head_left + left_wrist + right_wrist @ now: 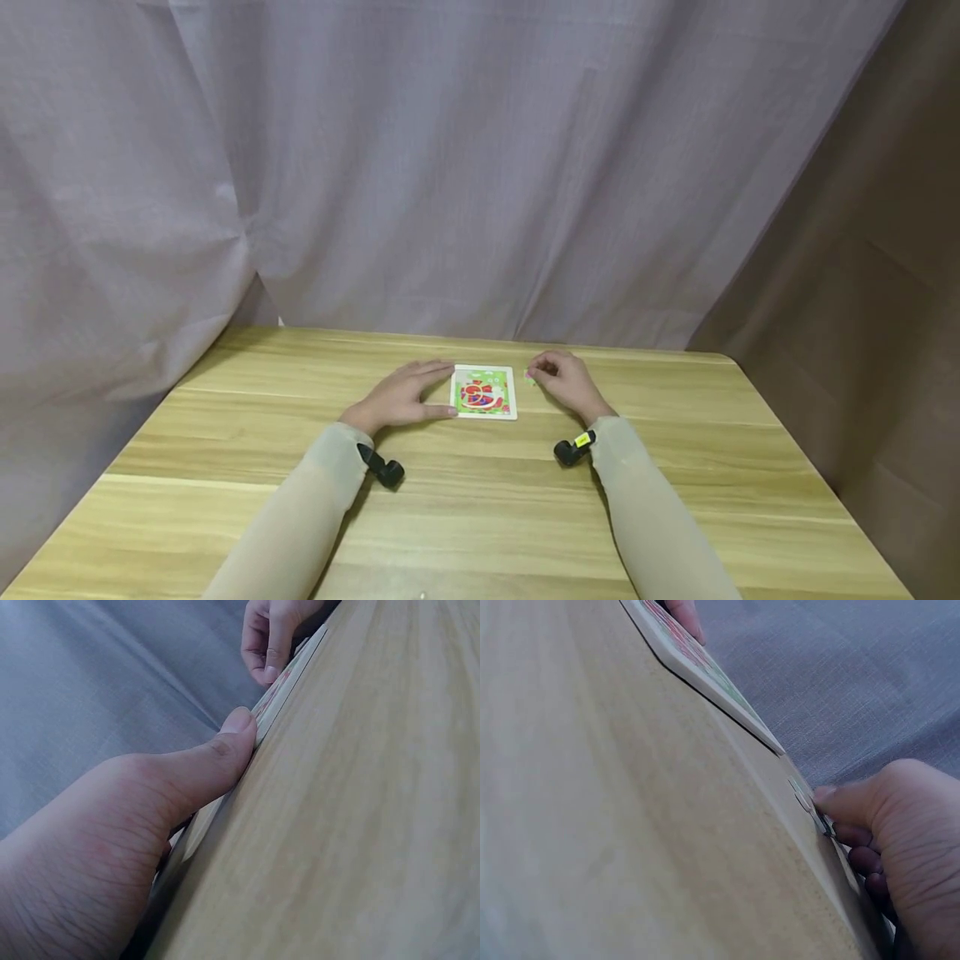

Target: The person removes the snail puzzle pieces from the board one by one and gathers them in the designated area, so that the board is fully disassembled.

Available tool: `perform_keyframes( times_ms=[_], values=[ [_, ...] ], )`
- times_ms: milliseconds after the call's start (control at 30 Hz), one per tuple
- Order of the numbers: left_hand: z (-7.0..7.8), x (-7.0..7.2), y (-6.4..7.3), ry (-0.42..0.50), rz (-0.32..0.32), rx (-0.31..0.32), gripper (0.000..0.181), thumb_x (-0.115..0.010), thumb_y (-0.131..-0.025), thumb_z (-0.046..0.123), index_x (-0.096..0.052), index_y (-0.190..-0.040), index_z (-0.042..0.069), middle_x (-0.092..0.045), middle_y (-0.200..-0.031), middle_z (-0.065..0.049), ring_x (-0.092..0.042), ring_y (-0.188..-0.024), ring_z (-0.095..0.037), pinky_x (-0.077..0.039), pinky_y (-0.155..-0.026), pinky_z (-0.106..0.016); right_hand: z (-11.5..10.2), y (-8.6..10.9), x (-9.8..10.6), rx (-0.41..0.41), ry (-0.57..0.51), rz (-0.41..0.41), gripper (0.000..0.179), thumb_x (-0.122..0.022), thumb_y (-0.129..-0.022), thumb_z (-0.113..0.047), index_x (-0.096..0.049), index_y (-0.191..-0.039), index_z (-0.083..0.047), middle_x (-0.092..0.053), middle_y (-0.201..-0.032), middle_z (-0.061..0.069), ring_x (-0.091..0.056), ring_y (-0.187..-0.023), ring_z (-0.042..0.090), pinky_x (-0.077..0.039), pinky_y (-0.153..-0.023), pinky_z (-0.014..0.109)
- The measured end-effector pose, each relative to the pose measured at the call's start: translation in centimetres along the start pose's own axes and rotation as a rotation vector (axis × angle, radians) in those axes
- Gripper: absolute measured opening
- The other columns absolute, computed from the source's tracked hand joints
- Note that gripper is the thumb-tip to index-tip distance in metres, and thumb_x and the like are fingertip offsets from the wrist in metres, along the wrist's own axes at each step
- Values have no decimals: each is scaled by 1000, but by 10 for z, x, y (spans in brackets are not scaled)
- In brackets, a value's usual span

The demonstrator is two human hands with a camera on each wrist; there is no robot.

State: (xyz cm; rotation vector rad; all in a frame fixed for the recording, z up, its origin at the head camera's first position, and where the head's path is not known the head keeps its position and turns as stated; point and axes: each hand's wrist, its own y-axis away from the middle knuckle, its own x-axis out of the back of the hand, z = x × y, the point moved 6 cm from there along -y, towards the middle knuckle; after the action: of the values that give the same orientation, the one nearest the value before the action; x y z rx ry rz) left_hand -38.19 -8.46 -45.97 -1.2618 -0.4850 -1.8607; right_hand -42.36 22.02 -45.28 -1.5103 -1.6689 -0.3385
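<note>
A square jigsaw puzzle board (483,416) with a white rim lies on the table, its picture showing red shapes and a pale curve on green. Along its left side rests my left hand (405,395), thumb at the near left corner and straight fingers at the far left corner. To the right of the board, my right hand (567,384) pinches a small green and pink puzzle piece (529,377) at table level. In the right wrist view, the thumb and curled fingers cover part of that piece (802,799), which is apart from the board.
The wooden table (480,517) reaches back to a grey curtain (450,167). A darker brown curtain (885,250) hangs along the right side. Black camera mounts (388,473) sit on both wrists.
</note>
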Motion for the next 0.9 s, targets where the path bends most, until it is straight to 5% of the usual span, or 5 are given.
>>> perform_keyframes(
  times_ms=[333,633,900],
  values=[
    [2,1,-1,-11,-10,6,91,-72,-104,60,-41,-174,10,-37,-183,-13,-32,-172,-37,-16,-144,-61,-4,2,8,-56,-101,45,25,-80,-104,-30,-81,-115,-6,-84,-107,11,-74,-92,17,-58,-86,26],
    [2,-2,1,-13,-11,5,91,-72,-104,60,-42,-174,9,-38,-183,-14,-33,-172,-37,-17,-144,-61,-9,-2,3,-14,-100,39,27,-80,-104,-27,-82,-116,-4,-83,-113,16,-78,-102,27,-62,-96,34],
    [0,0,-1,-2,1,3,91,-72,-103,61,-43,-173,9,-39,-183,-13,-34,-172,-37,-18,-144,-63,-45,-22,-29,45,-114,-87,22,-75,-109,-24,-84,-120,-6,-82,-121,13,-75,-112,29,-63,-105,49]
  ],
)
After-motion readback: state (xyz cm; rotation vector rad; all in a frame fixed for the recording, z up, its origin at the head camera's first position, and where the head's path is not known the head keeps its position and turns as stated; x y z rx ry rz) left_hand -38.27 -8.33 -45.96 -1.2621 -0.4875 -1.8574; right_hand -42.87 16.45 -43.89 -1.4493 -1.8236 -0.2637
